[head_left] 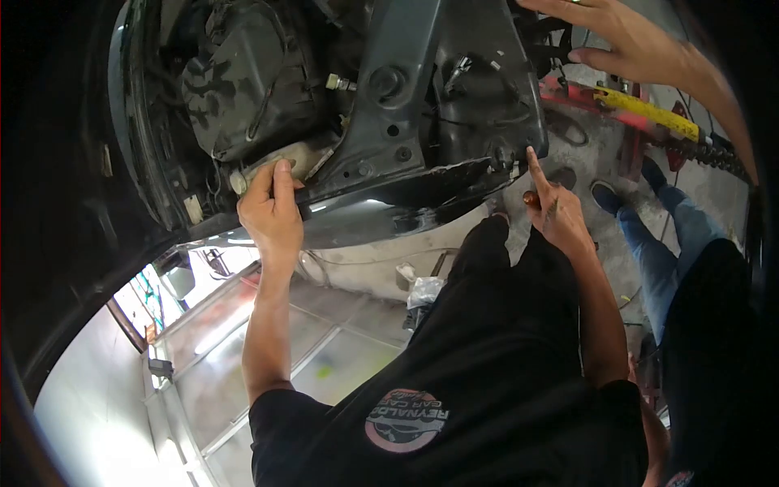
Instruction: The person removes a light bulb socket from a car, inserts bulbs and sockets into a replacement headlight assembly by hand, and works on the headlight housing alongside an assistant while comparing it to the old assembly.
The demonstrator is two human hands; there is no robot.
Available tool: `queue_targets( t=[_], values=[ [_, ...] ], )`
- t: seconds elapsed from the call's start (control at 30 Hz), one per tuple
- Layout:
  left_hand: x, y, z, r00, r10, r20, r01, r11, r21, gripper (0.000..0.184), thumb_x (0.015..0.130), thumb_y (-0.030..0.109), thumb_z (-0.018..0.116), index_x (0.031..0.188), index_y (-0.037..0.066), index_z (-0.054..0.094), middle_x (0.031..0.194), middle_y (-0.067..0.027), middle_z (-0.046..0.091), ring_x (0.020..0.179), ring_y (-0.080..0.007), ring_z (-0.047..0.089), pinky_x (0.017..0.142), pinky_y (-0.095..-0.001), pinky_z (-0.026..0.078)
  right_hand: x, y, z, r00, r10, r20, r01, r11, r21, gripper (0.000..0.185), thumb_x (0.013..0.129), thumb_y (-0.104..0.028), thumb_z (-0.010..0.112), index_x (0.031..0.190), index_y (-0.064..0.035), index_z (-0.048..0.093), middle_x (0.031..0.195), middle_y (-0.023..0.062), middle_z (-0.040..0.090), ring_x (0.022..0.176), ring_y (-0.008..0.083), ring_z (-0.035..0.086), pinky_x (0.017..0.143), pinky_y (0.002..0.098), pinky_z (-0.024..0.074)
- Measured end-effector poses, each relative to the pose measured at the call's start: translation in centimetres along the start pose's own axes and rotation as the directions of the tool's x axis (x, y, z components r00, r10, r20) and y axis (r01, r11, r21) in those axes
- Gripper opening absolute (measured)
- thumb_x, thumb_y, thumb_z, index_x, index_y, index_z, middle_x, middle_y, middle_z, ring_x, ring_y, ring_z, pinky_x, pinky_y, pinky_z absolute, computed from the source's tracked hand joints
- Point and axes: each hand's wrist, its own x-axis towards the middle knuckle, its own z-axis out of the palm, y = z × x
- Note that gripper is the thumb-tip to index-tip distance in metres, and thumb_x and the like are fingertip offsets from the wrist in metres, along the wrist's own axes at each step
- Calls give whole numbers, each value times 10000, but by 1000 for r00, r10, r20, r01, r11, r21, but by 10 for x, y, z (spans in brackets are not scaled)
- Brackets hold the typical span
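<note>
My left hand [272,213] is closed, its fingers pressed together on the near edge of a pale plastic reservoir [302,157] in the car's engine bay. Beside it runs a dark front panel [391,122] with round holes. My right hand [558,217] touches the panel's right corner [531,149] with its outstretched index finger. Its other fingers are curled round a small amber handle [531,198]; the rest of that tool is hidden. A glossy black curved body part [373,213] lies along the panel's near side, between my hands.
At the upper right, a co-worker's hand [621,36] reaches in over a red and yellow metal frame [649,112] with a chain. Another person's legs [661,243] stand at the right. A clear plastic bag [425,290] lies below the car's front.
</note>
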Motion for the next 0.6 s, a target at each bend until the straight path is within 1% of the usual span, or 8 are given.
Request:
queue_targets(
  t=[0.1, 0.23, 0.33, 0.43, 0.53, 0.57, 0.6],
  values=[
    [2, 3, 3, 999, 19, -41, -18, 1000, 12, 323, 1066, 246, 615, 1005, -44, 746, 722, -107, 719, 675, -152, 665, 673, -310, 491, -1, 2, 1, 999, -18, -37, 20, 999, 38, 1017, 858, -78, 734, 1696, -153, 163, 855, 223, 722, 785, 410, 713, 723, 489, 548],
    [2, 2, 2, 998, 48, -34, -47, 998, 51, 312, 1068, 242, 618, 1014, -36, 750, 707, -97, 704, 661, -130, 634, 657, -302, 477, -3, 1, -3, 999, -18, -46, 21, 998, 65, 981, 884, -143, 719, 1694, -196, 168, 873, 214, 735, 780, 417, 717, 712, 507, 555],
    [2, 2, 1, 1000, -14, -4, 14, 999, 49, 334, 1089, 239, 598, 1053, -55, 751, 759, -69, 700, 740, -106, 620, 724, -265, 468, -2, 3, -3, 998, -23, -50, 27, 997, 71, 955, 904, -192, 709, 1692, -227, 171, 886, 207, 744, 777, 423, 720, 703, 521, 561],
    [2, 3, 3, 999, 4, -40, -2, 999, 52, 309, 1063, 241, 621, 1000, -34, 747, 704, -101, 698, 656, -145, 636, 656, -313, 480, -1, 1, -5, 998, -27, -60, 32, 996, 80, 928, 923, -241, 698, 1690, -259, 175, 899, 200, 754, 773, 428, 723, 694, 535, 566],
    [2, -3, 4, 998, 25, -59, -23, 999, 45, 301, 1057, 236, 624, 985, -28, 749, 710, -108, 701, 651, -170, 648, 658, -324, 484, 3, 7, 2, 995, -63, -84, 68, 996, 55, 902, 943, -291, 688, 1688, -290, 178, 912, 193, 764, 769, 433, 726, 685, 549, 572],
    [2, 0, 3, 998, 30, -61, -27, 999, 44, 293, 1053, 230, 625, 975, -21, 752, 713, -110, 706, 646, -187, 656, 664, -331, 490, 14, 34, 25, 985, -146, -88, 147, 989, 2, 875, 939, -249, 688, 1679, -206, 224, 813, 194, 721, 698, 403, 699, 638, 514, 549],
    [3, 1, 3, 997, 35, -67, -31, 998, 49, 292, 1054, 230, 624, 975, -21, 752, 713, -108, 707, 647, -185, 658, 666, -331, 492, 24, 60, 47, 969, -228, -91, 224, 973, -52, 851, 934, -207, 688, 1670, -122, 270, 714, 194, 678, 627, 373, 672, 592, 479, 527]
  ],
)
